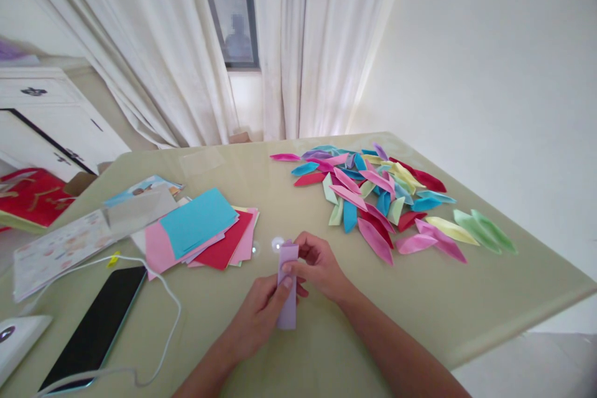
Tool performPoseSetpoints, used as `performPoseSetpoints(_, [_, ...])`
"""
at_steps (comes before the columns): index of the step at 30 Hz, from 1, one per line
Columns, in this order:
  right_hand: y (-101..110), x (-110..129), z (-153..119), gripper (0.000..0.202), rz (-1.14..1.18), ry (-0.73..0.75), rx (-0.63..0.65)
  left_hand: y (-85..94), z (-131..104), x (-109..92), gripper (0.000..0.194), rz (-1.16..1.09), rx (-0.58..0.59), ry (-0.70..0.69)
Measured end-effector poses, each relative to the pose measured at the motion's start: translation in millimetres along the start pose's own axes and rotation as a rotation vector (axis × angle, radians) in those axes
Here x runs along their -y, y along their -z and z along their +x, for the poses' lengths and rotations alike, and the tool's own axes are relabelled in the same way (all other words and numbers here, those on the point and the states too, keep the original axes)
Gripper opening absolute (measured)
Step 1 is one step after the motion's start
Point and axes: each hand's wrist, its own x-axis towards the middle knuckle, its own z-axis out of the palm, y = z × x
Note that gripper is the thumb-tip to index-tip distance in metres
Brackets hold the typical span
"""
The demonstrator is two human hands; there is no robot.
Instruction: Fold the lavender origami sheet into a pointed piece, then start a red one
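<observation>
A narrow folded strip of lilac paper [288, 311] stands lengthwise between my hands near the table's middle. My left hand [261, 311] grips its left side, with the thumb lying across the front. Higher up, my right hand [321, 264] pinches the strip near its top end, thumb in front and fingers partly hidden behind. To the left lies a stack of coloured paper sheets, a blue sheet [198, 221] on top of pink and red ones. Many folded paper pieces [347, 196] in pink, blue, red, green and yellow are heaped to the right.
A black phone [96, 326] and a white cable [175, 298] lie at the left front, beside a white device [21, 342]. Behind them are printed sheets [65, 249]. The table's right edge slopes away past the green pieces [494, 233]. Curtains hang behind.
</observation>
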Motion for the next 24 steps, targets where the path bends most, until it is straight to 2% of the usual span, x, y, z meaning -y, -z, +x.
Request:
performPoseSetpoints(2, [-1.2, -2.5, 1.3, 0.046, 0.036, -0.006, -0.032, -2.2, 0.1, 3.7, 0.066, -0.064, 0.015, 0.043])
performPoseSetpoints(8, [-2.8, -2.8, 3.8, 0.047, -0.003, -0.013, -0.125, -1.2, 8.2, 10.6, 0.058, -0.245, 0.017, 0.058])
performPoseSetpoints(12, [-4.6, -2.4, 4.1, 0.030, -0.062, 0.020, -0.185, -1.9, 11.4, 12.8, 0.059, -0.395, 0.060, 0.111])
performPoseSetpoints(20, [7.1, -6.1, 10.4, 0.033, -0.019, 0.098, -0.374, -1.7, 11.6, 8.8, 0.064, -0.450, 0.072, 0.184])
performPoseSetpoints(24, [13.2, -3.4, 12.2, 0.043, 0.010, 0.079, -0.330, -3.4, 13.9, 7.8, 0.064, -0.421, 0.051, 0.189])
